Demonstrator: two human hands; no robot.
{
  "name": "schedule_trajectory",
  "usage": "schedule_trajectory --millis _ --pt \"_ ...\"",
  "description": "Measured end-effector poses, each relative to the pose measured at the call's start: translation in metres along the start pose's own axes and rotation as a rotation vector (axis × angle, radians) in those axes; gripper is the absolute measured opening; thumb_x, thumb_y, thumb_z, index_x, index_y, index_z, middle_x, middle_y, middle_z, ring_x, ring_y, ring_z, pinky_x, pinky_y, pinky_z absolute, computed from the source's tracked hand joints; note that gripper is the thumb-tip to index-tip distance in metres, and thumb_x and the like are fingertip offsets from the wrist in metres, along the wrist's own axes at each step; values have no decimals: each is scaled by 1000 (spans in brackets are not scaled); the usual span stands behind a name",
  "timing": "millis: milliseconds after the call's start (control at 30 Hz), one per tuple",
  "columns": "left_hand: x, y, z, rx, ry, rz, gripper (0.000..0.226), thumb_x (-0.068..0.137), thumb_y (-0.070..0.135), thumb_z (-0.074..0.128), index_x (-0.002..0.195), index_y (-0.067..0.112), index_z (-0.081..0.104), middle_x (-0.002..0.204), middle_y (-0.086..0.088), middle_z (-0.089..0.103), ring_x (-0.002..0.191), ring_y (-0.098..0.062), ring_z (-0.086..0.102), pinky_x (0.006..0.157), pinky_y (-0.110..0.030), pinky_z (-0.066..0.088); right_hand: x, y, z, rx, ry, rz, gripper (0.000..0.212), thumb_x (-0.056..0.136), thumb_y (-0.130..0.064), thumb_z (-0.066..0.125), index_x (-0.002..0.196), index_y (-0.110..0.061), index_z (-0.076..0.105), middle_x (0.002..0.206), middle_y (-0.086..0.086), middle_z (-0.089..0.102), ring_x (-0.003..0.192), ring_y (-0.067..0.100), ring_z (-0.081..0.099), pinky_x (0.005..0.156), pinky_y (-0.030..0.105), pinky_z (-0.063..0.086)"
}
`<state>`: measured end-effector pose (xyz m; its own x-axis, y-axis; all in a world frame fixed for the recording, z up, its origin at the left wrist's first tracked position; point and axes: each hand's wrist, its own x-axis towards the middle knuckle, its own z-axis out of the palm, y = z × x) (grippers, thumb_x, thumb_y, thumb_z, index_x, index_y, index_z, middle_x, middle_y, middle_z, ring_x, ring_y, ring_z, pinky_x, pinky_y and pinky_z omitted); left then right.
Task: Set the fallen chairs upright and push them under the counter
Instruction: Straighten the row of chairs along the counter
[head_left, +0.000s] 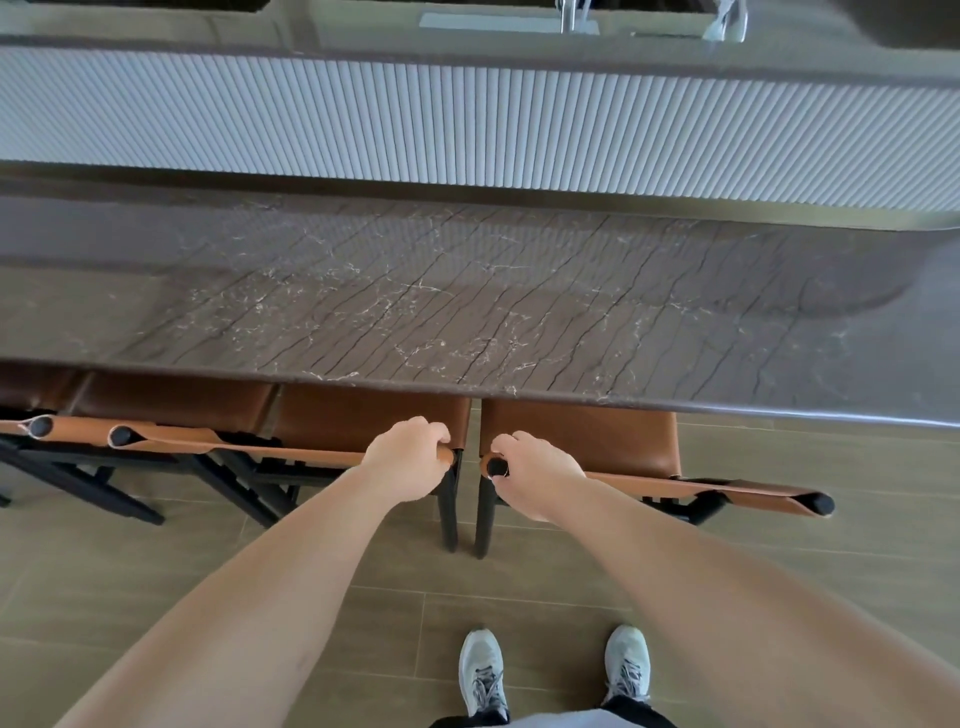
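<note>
Several brown leather chairs with black frames stand upright in a row, their seats tucked under the dark marble counter (467, 312). My left hand (410, 462) grips the right end of one chair's backrest (291, 452). My right hand (535, 475) grips the left end of the backrest of the rightmost chair (582, 436). The two chairs stand side by side, their black back legs almost touching. A third chair (171, 402) stands further left.
A ribbed white panel (467, 119) rises behind the counter, with a sink and taps (571, 15) beyond it. The floor (208, 597) is wood-look tile. My feet in grey trainers (480, 675) stand just behind the chairs.
</note>
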<state>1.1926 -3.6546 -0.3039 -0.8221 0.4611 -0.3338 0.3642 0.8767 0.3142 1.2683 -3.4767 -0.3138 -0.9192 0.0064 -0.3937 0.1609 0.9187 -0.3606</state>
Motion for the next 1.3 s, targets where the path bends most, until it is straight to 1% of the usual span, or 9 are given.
schedule_trajectory --millis 100,200,233,300,400,767,867,1000,1300 --pt "1 20 -8 -464 68 -102 26 94 36 59 118 29 62 106 14 60 93 -10 60 71 -21 48 -7 6 -11 278 40 89 39 94 -34 54 131 -25 52 122 -4 55 102 20 55 82 31 46" --pt "6 56 -17 -1002 91 -260 18 93 37 55 105 28 64 98 5 69 85 -9 65 71 -23 50 -17 12 -26 610 141 215 28 93 -33 57 121 -28 57 109 -12 61 84 10 60 63 19 44" --pt "8 70 -20 -1139 77 -301 16 94 34 56 105 26 65 99 2 71 89 -11 68 77 -27 52 -22 16 -32 743 181 267 23 94 -32 57 116 -30 59 105 -13 62 82 8 62 60 19 46" --pt "9 93 -23 -1399 48 -330 19 96 32 57 108 21 67 100 -1 75 92 -15 72 79 -31 54 -35 27 -44 1010 251 361 15 94 -29 58 108 -30 62 102 -8 68 88 12 66 71 27 57" --pt "2 124 -20 -1690 -26 -221 28 96 36 55 112 20 70 103 -4 76 96 -19 73 78 -33 52 -65 54 -61 1314 343 420 11 93 -29 60 101 -30 68 94 -6 74 85 12 72 73 31 61" --pt "-8 268 -15 -1588 -221 -20 32 99 35 50 120 18 67 113 -8 73 103 -22 71 82 -35 50 -175 176 -107 1854 572 365 30 85 -28 67 111 -12 68 103 11 75 86 26 72 66 36 56" --pt "-12 313 -8 -1568 -217 -15 32 98 34 52 119 18 68 114 -8 73 102 -22 71 81 -35 51 -207 213 -120 1863 587 314 37 78 -32 67 111 -15 68 101 10 74 81 23 71 63 36 56" --pt "-21 395 13 -1516 -244 0 31 99 34 51 119 18 68 113 -8 73 103 -23 71 83 -36 52 -260 276 -135 1820 635 283 26 77 -35 65 98 -22 73 99 8 74 75 19 69 62 37 55" --pt "-40 581 70 -1495 -392 59 29 99 31 50 116 16 68 104 -6 74 89 -19 71 79 -34 51 -380 412 -165 1814 800 255 32 81 -31 61 108 -15 70 95 6 72 75 19 65 56 29 52"
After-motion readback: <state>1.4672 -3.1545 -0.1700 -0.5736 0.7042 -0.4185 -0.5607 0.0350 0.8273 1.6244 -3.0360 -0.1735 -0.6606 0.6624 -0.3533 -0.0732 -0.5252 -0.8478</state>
